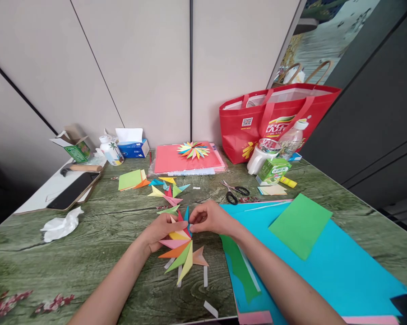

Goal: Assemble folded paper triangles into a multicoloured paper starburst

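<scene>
My left hand (159,232) is closed on a part-circle folded-paper star (181,253), its pointed pieces in pink, orange, green, yellow and red. At its upper end, the thumb and fingertips of my right hand (208,217) pinch a blue folded paper piece (187,216); the fingers partly cover where it meets the star. Beside the lower points lies a peach folded piece (200,257) on the table. Several loose folded pieces (169,192) in mixed colours lie just beyond my hands. Short white paper strips (205,276) lie near me.
Blue paper sheets (325,275) with a green square (301,225) cover the right side. Black-handled scissors (235,192) lie ahead. A round paper star (193,150) rests on red paper (166,158). A red bag (237,140) stands behind; a phone (73,192) and tissue (62,225) lie left.
</scene>
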Action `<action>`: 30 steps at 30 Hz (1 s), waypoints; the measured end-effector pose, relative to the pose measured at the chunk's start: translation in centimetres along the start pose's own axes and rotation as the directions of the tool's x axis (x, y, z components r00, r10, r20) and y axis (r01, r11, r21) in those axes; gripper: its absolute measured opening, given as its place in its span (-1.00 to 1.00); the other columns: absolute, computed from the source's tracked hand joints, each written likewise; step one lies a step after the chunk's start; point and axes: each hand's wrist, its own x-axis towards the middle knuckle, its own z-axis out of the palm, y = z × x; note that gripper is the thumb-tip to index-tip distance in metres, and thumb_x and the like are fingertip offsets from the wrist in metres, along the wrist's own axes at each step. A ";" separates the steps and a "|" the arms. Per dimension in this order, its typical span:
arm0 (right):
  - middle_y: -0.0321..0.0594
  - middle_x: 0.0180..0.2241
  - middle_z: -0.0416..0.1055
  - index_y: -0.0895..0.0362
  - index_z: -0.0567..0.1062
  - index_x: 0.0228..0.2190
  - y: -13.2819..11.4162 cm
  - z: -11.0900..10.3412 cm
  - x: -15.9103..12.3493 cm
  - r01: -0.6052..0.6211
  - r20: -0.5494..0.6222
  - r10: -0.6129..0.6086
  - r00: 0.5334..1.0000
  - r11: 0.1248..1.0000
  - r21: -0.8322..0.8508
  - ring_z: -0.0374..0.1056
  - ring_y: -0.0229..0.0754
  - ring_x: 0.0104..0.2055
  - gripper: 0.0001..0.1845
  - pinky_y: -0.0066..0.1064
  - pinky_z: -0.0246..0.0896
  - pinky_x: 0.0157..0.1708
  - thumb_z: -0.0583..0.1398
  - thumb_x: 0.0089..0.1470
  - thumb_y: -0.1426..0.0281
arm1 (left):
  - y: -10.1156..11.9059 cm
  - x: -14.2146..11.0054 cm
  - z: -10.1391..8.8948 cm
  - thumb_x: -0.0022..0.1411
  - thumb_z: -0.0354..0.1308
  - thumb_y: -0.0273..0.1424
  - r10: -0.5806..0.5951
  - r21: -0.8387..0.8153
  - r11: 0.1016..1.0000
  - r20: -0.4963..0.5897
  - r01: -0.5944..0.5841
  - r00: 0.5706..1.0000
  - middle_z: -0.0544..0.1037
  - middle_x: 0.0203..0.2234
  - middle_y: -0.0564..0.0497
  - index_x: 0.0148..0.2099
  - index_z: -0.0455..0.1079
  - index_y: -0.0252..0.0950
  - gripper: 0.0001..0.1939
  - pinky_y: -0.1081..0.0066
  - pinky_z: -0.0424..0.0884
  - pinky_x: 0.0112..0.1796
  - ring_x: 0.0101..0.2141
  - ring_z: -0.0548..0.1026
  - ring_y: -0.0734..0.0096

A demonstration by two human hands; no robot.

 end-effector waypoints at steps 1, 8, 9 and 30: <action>-0.29 -0.59 0.42 0.19 0.49 -0.52 -0.1 0.1 0.0 0.021 -0.010 -0.021 1.000 0.999 -0.031 0.32 -0.29 -0.54 -0.84 -0.52 0.20 -0.54 0.29 -0.29 0.40 | 0.0 0.0 0.0 -0.35 0.38 -0.32 0.001 -0.004 1.000 -0.004 -0.001 1.000 0.31 -0.81 0.12 -0.71 0.29 -0.40 -0.67 0.57 -0.08 -0.69 -0.76 0.14 0.69; -0.26 -0.57 0.43 0.19 0.50 -0.50 -0.5 0.4 -0.1 0.233 0.004 -0.246 0.969 0.912 -0.339 0.33 -0.30 -0.54 -0.91 -0.55 0.15 -0.55 0.18 -0.13 0.48 | 0.1 0.0 -0.1 -0.34 0.38 -0.29 0.019 -0.036 0.999 -0.007 -0.019 1.000 0.34 -0.78 0.10 -0.65 0.35 -0.41 -0.67 0.59 -0.04 -0.68 -0.74 0.17 0.69; -0.25 -0.56 0.43 0.19 0.51 -0.50 -0.6 0.3 -0.1 0.271 0.023 -0.284 0.958 0.883 -0.383 0.33 -0.30 -0.53 -0.91 -0.55 0.15 -0.53 0.17 -0.12 0.48 | 0.2 0.0 -0.1 -0.34 0.38 -0.28 0.020 -0.038 0.999 -0.005 -0.020 1.000 0.34 -0.78 0.10 -0.64 0.36 -0.41 -0.67 0.59 -0.04 -0.68 -0.74 0.17 0.69; -0.22 -0.53 0.44 0.15 0.52 -0.48 -0.9 -0.7 -0.2 0.380 0.199 -0.331 0.922 0.869 -0.316 0.34 -0.29 -0.50 -0.75 -0.53 0.19 -0.47 0.11 0.04 0.30 | 0.2 -0.1 -0.5 -0.25 0.36 -0.36 -0.040 -0.059 0.997 0.072 0.044 0.997 0.38 -0.77 0.08 -0.66 0.38 -0.40 -0.75 0.57 0.01 -0.67 -0.74 0.19 0.68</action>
